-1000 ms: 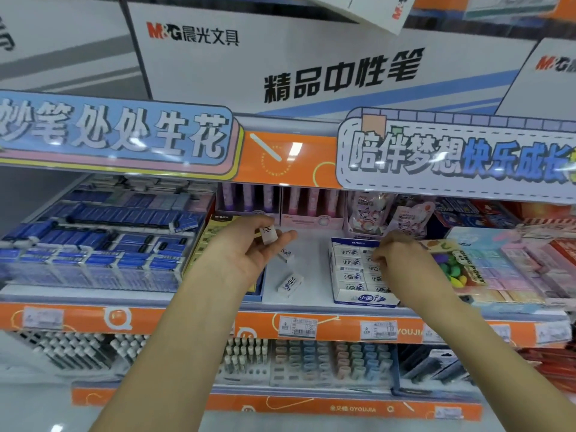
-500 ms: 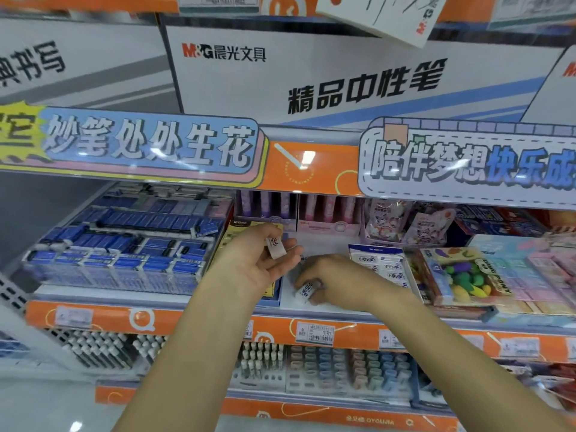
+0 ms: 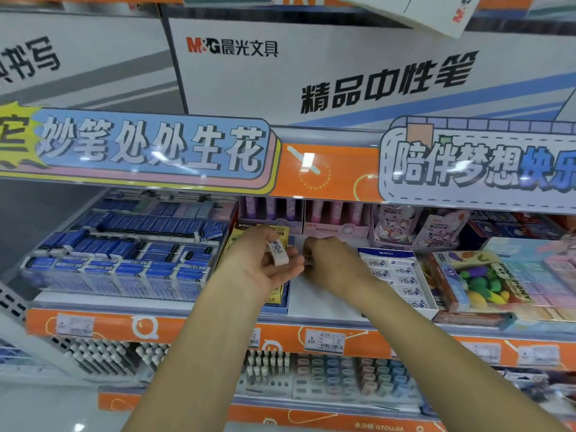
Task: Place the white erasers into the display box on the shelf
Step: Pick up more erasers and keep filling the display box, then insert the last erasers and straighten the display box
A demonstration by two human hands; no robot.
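Erasers looked light, stiff and sleeved: the left hand [image 3: 265,269] pinched one eraser [image 3: 278,251] by its sides, the right hand [image 3: 335,266] curled over another [image 3: 308,260] beside the display box [image 3: 397,277].

Glossy paper-sleeved eraser [image 3: 278,252], matt white shelf board [image 3: 314,302], shiny orange plastic price strip [image 3: 199,330].

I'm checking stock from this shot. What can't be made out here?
- Head view: whatever the right hand grips, covered by its own fingers.
- Display box, near left corner behind the right forearm.
- Price tag print, too small.
- Left hand covers the yellow box.
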